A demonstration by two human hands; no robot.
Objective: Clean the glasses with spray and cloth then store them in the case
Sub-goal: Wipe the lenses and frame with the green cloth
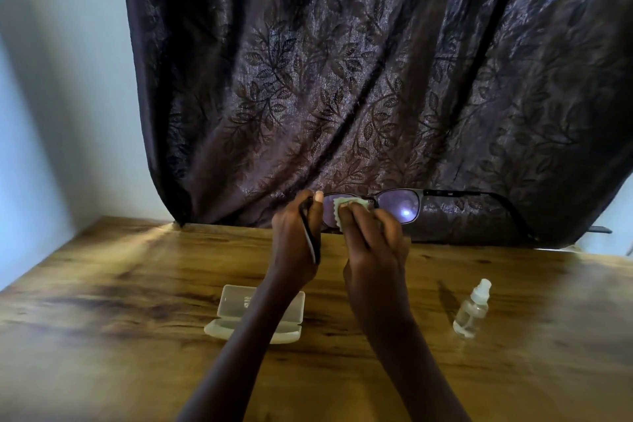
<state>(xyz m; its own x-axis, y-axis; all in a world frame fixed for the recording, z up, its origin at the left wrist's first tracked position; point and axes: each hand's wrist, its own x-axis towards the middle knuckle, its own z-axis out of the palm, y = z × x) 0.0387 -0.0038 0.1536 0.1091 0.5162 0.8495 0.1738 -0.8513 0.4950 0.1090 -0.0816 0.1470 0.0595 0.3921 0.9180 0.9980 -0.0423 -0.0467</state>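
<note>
Currently the glasses (404,207) are being held up in the air above the far edge of the wooden table (102,284), long axis running left to right, lenses facing the person. The left hand (296,240) is pinching the frame at its left end, fingers closed around the hinge, the folded-back temple running down across the palm. The right hand (371,243) is pressing a pale cloth (349,207) against the left lens, fingers bunched together on it. The right lens is sitting bare just beside that hand, further right, so the wiping hand is the nearer one; the next pass looks like a short sideways shift along the frame. The case (291,315) is lying open on the table directly below the left forearm. The spray bottle (472,310) is standing to the right, well apart from both hands.
</note>
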